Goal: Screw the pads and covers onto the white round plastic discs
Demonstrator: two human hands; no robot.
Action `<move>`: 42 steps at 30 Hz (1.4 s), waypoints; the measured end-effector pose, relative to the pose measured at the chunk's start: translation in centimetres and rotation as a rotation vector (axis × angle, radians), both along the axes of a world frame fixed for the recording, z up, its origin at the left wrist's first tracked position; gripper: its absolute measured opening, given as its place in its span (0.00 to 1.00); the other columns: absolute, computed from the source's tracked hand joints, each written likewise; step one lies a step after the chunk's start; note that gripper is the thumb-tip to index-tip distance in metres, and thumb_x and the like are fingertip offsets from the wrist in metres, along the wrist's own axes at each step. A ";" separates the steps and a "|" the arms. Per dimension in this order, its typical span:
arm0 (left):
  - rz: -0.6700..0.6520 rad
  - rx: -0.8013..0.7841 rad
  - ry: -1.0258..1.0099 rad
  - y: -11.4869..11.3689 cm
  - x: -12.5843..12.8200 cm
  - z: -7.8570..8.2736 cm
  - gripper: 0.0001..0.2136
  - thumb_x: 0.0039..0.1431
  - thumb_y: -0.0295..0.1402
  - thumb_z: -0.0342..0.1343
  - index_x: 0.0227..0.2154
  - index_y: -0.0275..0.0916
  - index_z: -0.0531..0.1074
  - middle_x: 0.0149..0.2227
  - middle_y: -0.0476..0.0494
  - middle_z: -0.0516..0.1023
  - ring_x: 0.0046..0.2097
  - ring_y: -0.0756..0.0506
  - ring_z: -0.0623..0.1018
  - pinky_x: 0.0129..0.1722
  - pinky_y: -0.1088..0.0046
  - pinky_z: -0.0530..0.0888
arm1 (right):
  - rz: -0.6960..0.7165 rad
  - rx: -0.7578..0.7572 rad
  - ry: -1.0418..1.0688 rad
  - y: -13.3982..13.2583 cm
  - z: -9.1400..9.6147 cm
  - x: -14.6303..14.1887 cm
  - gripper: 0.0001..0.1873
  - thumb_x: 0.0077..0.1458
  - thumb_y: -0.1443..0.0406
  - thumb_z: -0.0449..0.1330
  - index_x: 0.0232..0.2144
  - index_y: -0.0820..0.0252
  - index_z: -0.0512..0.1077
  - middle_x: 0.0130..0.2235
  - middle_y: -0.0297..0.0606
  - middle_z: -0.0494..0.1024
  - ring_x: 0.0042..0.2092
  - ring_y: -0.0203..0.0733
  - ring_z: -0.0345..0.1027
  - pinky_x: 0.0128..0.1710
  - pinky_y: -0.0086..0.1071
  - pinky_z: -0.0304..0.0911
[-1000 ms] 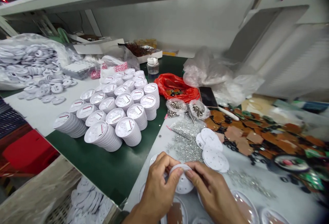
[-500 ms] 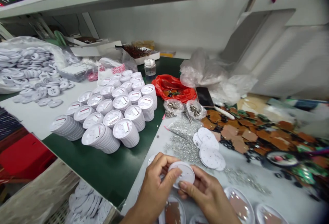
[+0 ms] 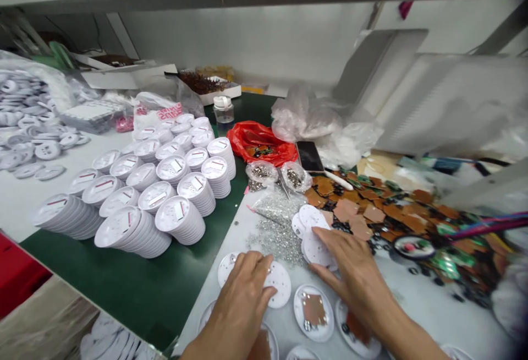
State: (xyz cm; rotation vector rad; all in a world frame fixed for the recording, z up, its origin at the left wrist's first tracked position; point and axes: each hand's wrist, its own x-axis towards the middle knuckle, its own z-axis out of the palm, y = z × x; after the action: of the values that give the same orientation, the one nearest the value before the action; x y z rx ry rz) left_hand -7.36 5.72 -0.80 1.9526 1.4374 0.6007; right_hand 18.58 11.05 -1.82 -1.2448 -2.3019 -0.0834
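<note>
My left hand [image 3: 243,299] lies palm down over white perforated plastic discs [image 3: 278,283], its thumb resting on one disc's edge. My right hand [image 3: 355,277] stretches out with fingers spread, its fingertips at a small pile of similar discs [image 3: 315,250]. Below that hand sit round white discs bearing brown square pads [image 3: 313,310]. Loose silver rhinestones [image 3: 276,241] spill beside a clear bag of them [image 3: 272,206], just above my hands. Brown foam squares [image 3: 363,211] lie scattered to the right.
Stacks of white round lids [image 3: 181,219] stand on the green bench mat [image 3: 136,288] to the left. Behind are a red plastic bag [image 3: 259,142], a phone [image 3: 309,156], a small bottle [image 3: 224,113] and small bags of metal parts [image 3: 262,173].
My hands have come apart, and the disc held between them is no longer lifted. My right hand has moved out toward the disc pile. The whole view has shifted left.
</note>
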 end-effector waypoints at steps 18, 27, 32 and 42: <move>0.149 -0.739 -0.913 -0.1 3.0 1.7 0.22 0.50 0.49 0.71 0.33 0.33 0.74 0.30 0.46 0.76 0.32 0.49 0.73 0.34 0.75 0.71 | 0.136 -0.147 0.184 -7.2 1.3 -1.6 0.33 0.64 0.70 0.56 0.69 0.54 0.55 0.59 0.49 0.76 0.57 0.51 0.75 0.53 0.41 0.75; 0.081 -0.729 -1.033 -1.6 5.2 0.8 0.21 0.54 0.48 0.69 0.36 0.36 0.69 0.33 0.46 0.77 0.35 0.47 0.78 0.38 0.72 0.72 | 0.025 -0.009 0.170 -8.5 0.9 -1.6 0.11 0.66 0.64 0.57 0.49 0.58 0.71 0.56 0.53 0.78 0.50 0.49 0.79 0.45 0.38 0.78; -0.127 -0.188 -0.215 -1.1 2.5 1.6 0.30 0.59 0.35 0.68 0.62 0.43 0.65 0.61 0.37 0.73 0.63 0.32 0.69 0.62 0.49 0.65 | 0.111 -0.048 0.076 -7.6 2.8 1.8 0.14 0.61 0.60 0.64 0.48 0.56 0.74 0.53 0.47 0.81 0.51 0.50 0.79 0.45 0.38 0.78; -0.386 0.194 0.154 -0.2 3.2 -1.2 0.42 0.67 0.27 0.58 0.72 0.44 0.34 0.64 0.34 0.71 0.68 0.37 0.65 0.69 0.41 0.52 | 0.234 -0.213 0.039 -7.6 -0.3 0.6 0.17 0.57 0.69 0.65 0.48 0.56 0.72 0.55 0.47 0.80 0.53 0.55 0.76 0.49 0.48 0.75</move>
State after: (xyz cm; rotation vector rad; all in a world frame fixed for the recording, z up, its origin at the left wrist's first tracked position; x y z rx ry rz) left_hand -4.12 5.56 -1.96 2.3943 1.0727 0.4312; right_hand 19.21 3.43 -2.13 -1.0542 -2.4529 0.2724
